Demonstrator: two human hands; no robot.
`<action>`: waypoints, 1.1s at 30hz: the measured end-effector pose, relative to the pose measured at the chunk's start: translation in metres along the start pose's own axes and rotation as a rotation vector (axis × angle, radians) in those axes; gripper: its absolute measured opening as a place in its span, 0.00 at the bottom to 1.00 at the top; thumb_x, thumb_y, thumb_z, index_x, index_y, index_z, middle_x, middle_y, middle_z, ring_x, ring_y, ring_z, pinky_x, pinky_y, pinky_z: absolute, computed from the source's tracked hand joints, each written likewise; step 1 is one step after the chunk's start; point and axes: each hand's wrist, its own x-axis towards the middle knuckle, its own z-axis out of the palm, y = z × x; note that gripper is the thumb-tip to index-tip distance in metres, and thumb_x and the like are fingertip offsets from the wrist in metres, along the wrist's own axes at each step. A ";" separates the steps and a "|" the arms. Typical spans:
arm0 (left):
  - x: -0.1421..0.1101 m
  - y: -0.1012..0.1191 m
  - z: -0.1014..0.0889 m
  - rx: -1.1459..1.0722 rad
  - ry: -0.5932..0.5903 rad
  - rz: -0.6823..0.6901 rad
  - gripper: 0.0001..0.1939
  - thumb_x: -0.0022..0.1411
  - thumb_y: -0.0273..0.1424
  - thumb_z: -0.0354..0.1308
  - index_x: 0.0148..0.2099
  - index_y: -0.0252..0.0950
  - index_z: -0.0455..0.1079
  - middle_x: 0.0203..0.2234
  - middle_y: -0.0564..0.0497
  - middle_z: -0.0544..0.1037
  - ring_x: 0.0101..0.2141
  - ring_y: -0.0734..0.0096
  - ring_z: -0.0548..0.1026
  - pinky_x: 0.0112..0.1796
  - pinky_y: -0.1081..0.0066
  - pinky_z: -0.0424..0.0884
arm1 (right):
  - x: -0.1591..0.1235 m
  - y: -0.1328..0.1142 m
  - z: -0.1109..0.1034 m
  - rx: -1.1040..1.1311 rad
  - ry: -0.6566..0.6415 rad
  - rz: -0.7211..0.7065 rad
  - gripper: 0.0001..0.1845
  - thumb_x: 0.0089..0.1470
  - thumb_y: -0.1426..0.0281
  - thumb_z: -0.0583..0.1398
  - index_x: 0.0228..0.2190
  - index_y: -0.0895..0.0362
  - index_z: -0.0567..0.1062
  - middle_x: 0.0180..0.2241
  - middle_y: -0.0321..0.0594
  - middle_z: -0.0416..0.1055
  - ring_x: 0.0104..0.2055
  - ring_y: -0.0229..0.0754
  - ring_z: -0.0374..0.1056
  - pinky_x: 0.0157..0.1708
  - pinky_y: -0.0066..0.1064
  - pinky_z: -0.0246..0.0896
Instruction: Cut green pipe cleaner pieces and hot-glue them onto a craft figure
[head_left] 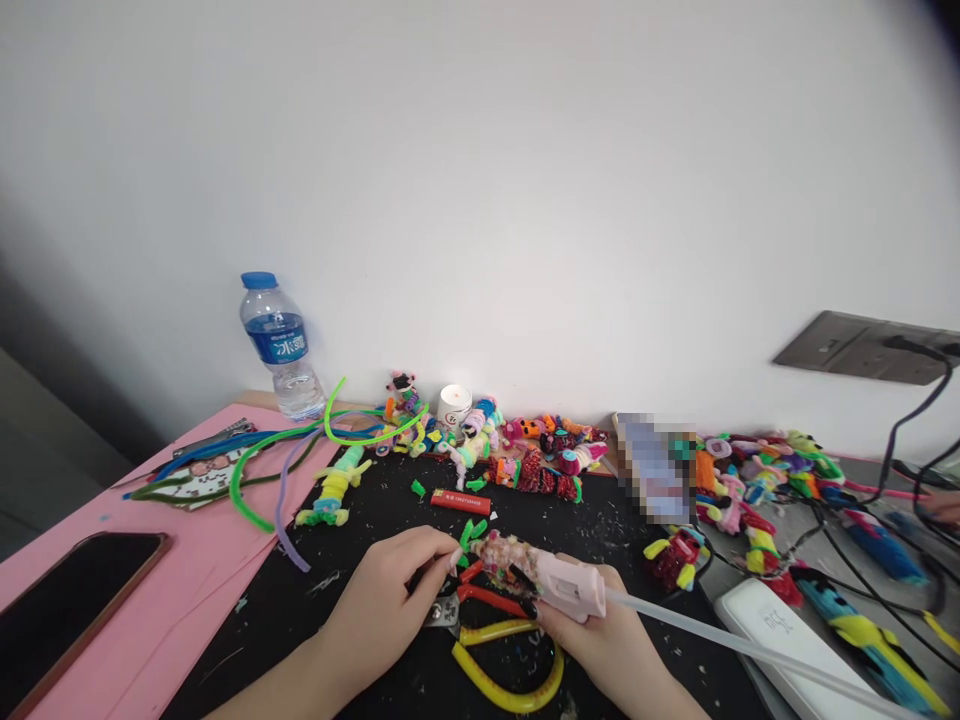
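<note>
My left hand [409, 580] pinches a small bent piece of bright green pipe cleaner [471, 535] between thumb and fingertips. In my right hand [600, 620] is a pale pink hot glue gun [570, 585], its front part crusted with bits of fuzz and its nozzle end close to the green piece. A long translucent glue stick [720, 630] sticks out of its back toward the lower right. Beneath the hands lie wire cutters [517, 705] with yellow and red handles. Just beyond, a red lighter [454, 501] rests on the black mat [375, 575].
Several pipe-cleaner figures [341, 485] line the wall. At left are a water bottle [277, 335], loose pipe cleaners [244, 490] and a phone [75, 610] on pink board. A propped phone [652, 470], a white power bank [799, 640], cables and another person's hand [943, 506] are at right.
</note>
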 end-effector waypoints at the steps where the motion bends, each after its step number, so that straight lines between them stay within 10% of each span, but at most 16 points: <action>1: 0.000 0.000 0.000 0.002 0.000 0.002 0.10 0.63 0.27 0.46 0.34 0.38 0.68 0.26 0.53 0.73 0.28 0.71 0.70 0.31 0.76 0.63 | 0.000 0.000 0.000 0.000 0.001 0.000 0.05 0.41 0.70 0.58 0.17 0.55 0.72 0.16 0.32 0.66 0.19 0.38 0.65 0.19 0.24 0.63; 33: 0.001 -0.003 -0.001 0.012 0.005 0.036 0.11 0.63 0.27 0.46 0.36 0.38 0.69 0.28 0.51 0.75 0.30 0.70 0.72 0.33 0.75 0.64 | 0.000 0.000 0.002 0.024 0.006 0.072 0.05 0.40 0.70 0.58 0.19 0.56 0.74 0.17 0.35 0.70 0.21 0.41 0.67 0.20 0.26 0.63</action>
